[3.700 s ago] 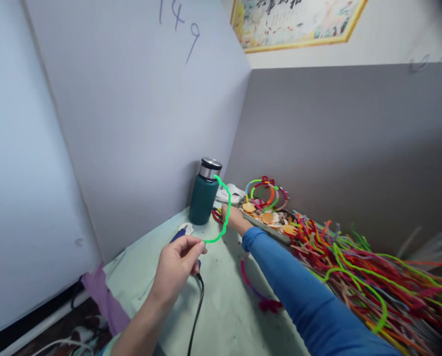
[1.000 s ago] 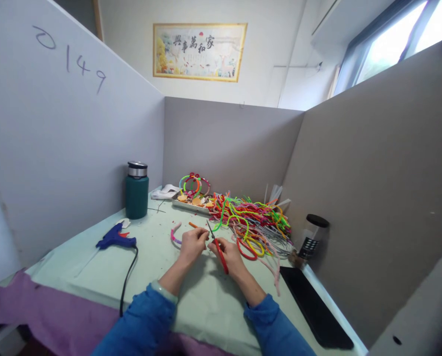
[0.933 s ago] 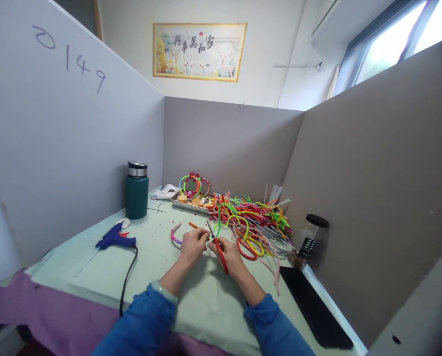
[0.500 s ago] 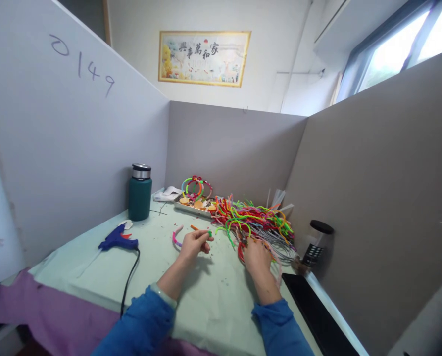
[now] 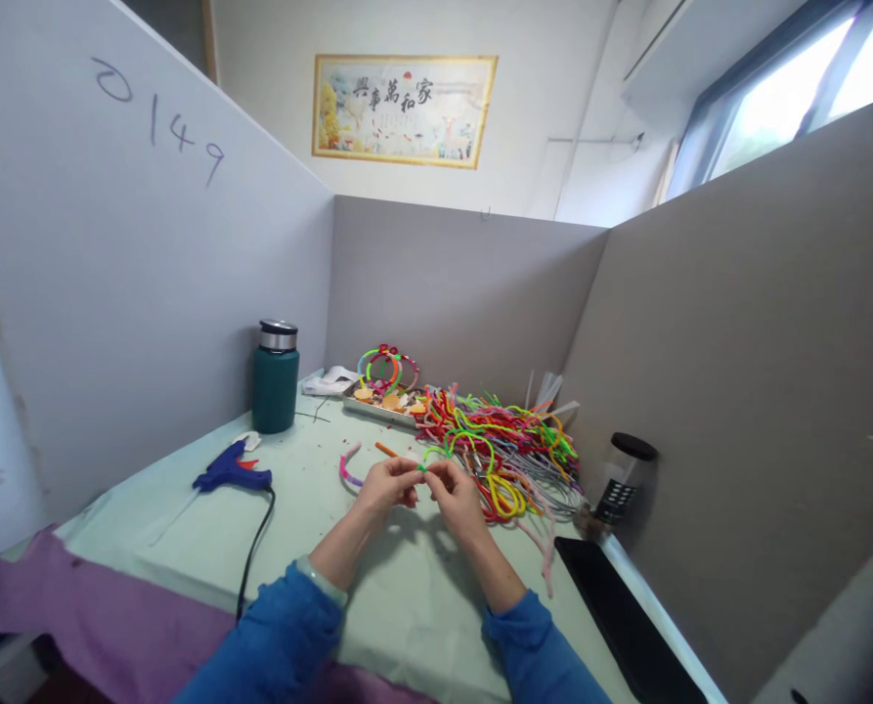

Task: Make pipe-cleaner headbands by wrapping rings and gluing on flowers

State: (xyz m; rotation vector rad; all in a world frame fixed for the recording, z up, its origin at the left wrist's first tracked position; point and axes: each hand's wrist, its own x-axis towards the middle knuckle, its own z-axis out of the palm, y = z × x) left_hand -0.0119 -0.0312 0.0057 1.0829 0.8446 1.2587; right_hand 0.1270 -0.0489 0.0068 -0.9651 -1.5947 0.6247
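Both hands meet over the middle of the table. My left hand (image 5: 387,489) pinches a small green piece (image 5: 422,468) at its fingertips. From the right, my right hand (image 5: 457,497) closes its fingers on the same green piece, fingertips almost touching the left ones. Just beyond the hands lies a tangled pile of colourful fuzzy stems (image 5: 487,425), with a yellow bundle (image 5: 507,496) at its near side. A pink and purple curved piece (image 5: 346,469) and an orange stick (image 5: 385,450) lie near my left hand.
A blue glue gun (image 5: 231,469) with a black cord and a green bottle (image 5: 275,381) stand left. Behind the hands is a metal tray (image 5: 381,412) with colourful rings. At right are a black-lidded jar (image 5: 629,479) and a black flat object (image 5: 627,616). Grey partitions surround the table.
My right hand has moved left from the stem pile to the green piece at my left hand. The yellow bundle, covered before by my right hand, now shows.
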